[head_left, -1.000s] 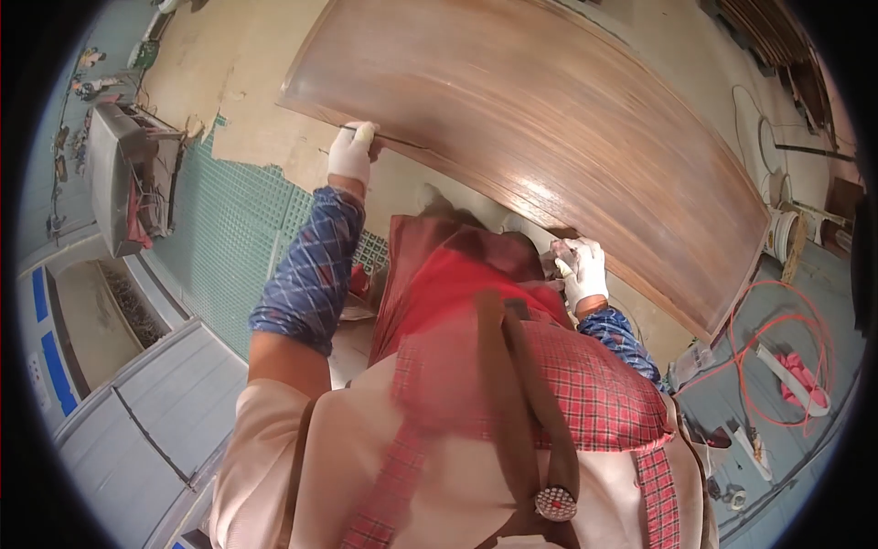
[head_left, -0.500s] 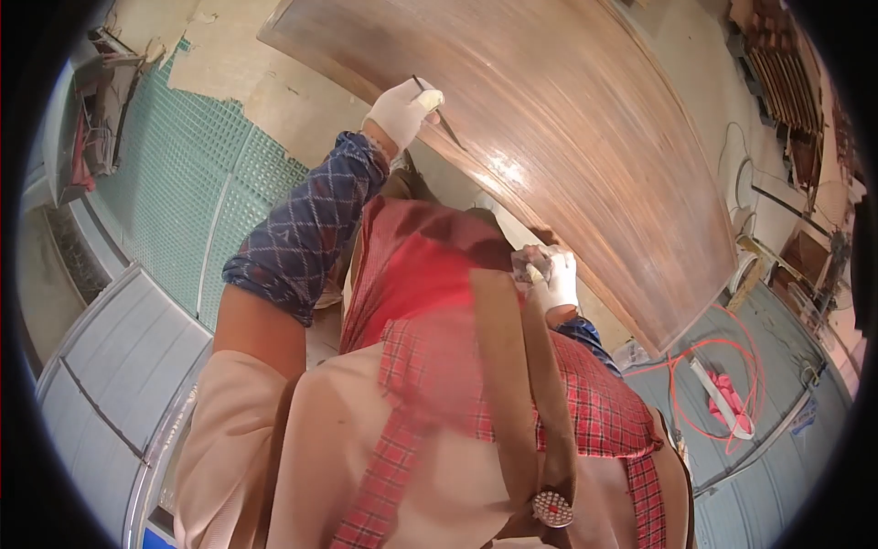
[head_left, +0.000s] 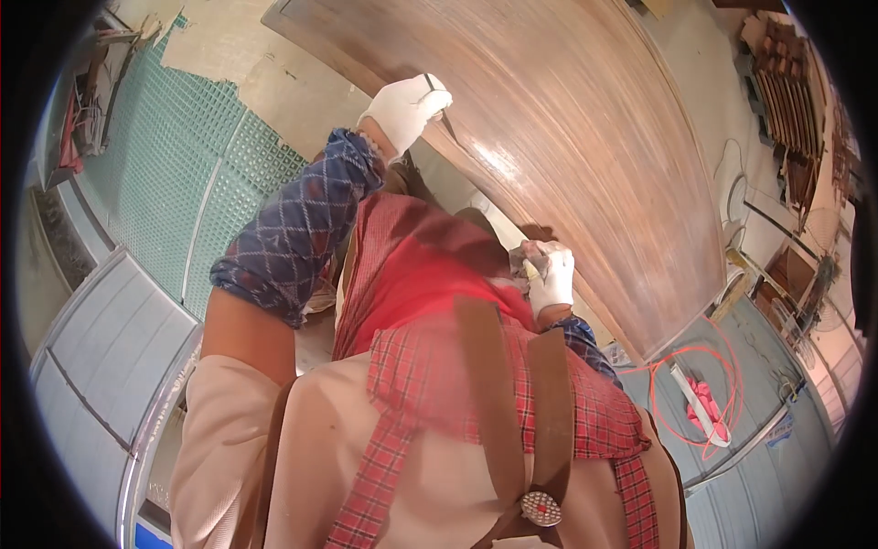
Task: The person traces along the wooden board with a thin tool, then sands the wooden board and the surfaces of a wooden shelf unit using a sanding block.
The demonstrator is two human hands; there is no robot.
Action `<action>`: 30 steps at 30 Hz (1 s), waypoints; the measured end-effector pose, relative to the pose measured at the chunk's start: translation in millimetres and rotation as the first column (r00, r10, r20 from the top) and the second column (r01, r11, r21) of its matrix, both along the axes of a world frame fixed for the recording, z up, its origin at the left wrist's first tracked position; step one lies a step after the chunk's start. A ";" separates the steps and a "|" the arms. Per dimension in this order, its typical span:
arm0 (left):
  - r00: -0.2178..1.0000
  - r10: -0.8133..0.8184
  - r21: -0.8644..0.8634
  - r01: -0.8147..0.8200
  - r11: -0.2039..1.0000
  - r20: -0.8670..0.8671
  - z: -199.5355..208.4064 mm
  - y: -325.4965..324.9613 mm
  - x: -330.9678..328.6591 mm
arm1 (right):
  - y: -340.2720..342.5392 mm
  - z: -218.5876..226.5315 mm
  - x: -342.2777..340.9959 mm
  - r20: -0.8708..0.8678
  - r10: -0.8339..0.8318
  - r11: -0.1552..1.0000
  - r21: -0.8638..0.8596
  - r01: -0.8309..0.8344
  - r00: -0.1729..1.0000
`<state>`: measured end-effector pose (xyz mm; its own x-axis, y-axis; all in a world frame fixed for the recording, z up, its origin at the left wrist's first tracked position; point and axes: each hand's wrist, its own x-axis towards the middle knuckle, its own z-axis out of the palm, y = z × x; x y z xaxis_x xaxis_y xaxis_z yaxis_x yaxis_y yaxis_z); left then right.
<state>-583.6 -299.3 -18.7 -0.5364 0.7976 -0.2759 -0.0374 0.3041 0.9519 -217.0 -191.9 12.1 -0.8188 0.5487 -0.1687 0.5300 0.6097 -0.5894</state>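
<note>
A large brown wooden panel (head_left: 585,156) with a streaked grain and a shiny patch slants across the space in front of me. My left hand (head_left: 405,108), in a white glove, is closed around a thin dark strip-like tool (head_left: 448,126) by the panel's near edge. Its exact kind is too small to make out. Lower right, my right hand (head_left: 551,276), also white-gloved with bare fingertips showing, is closed at the near edge of the panel. It grips a small greyish crumpled-looking piece (head_left: 519,260), partly hidden by the fingers.
A green gridded mat (head_left: 165,165) and torn tan sheeting (head_left: 265,87) lie at the left. Grey-blue panelled surfaces (head_left: 110,352) stand lower left. An orange cord (head_left: 654,393) and a pink bundle (head_left: 702,410) lie at the right. Stacked wooden pieces (head_left: 786,82) sit far right.
My left hand has turned slightly, and the dark strip has shifted with it. My right hand stays at the panel's edge, its fingers slightly moved. The whole view has shifted a little.
</note>
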 end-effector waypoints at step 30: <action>0.576 -0.247 -0.256 0.066 0.964 -0.779 21.7 -68.0 -255.6 | -6.7 -60.4 -283.0 -0.076 0.517 0.853 0.130 -0.506 0.853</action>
<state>-839.3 -367.3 3.0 -0.4809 0.8750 0.0559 0.7742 0.3939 0.4954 -499.9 -198.6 -48.3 -0.9978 0.0569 -0.0335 0.0659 0.8365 -0.5440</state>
